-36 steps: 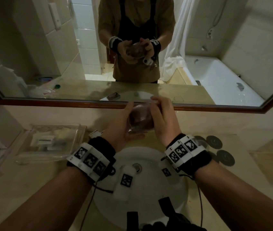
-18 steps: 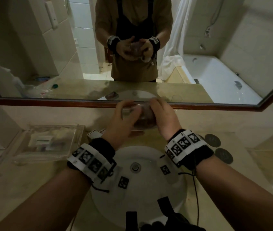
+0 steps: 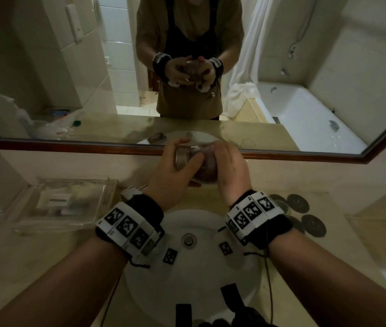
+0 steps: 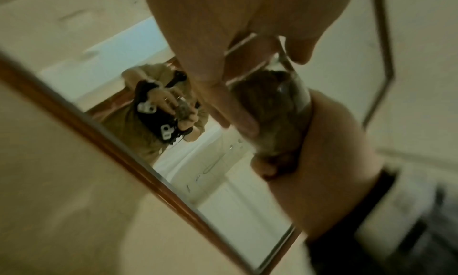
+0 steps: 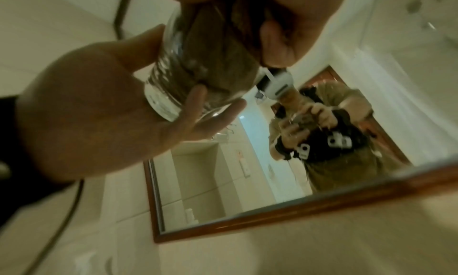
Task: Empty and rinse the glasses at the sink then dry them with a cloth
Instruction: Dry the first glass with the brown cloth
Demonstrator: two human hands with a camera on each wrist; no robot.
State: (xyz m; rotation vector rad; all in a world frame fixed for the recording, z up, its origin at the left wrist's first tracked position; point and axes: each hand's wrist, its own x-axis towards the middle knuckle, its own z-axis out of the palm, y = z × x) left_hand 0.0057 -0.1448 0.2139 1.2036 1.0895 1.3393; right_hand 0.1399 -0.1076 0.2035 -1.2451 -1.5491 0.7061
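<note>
Drying step in hand, by the look of it: left hand (image 3: 170,175) curled round the base end of the tumbler (image 3: 187,159), held on its side above the sink basin (image 3: 194,267); right hand (image 3: 231,171) fingers pushing a brownish cloth (image 5: 223,60) inside (cloth mostly hidden). Next: twist to wipe the inner wall, grip kept firm. Against a second ago, lifted higher and tipped over sideways.

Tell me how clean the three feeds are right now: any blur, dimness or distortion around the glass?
Head view: dim and warm, wide-angle bend in the mirror frame; glass fairly sharp between left hand and right hand. Left wrist view: motion-smeared at the edges, glass soft. Right wrist view: glass and cloth inside it fairly clear, surroundings blurred.
</note>
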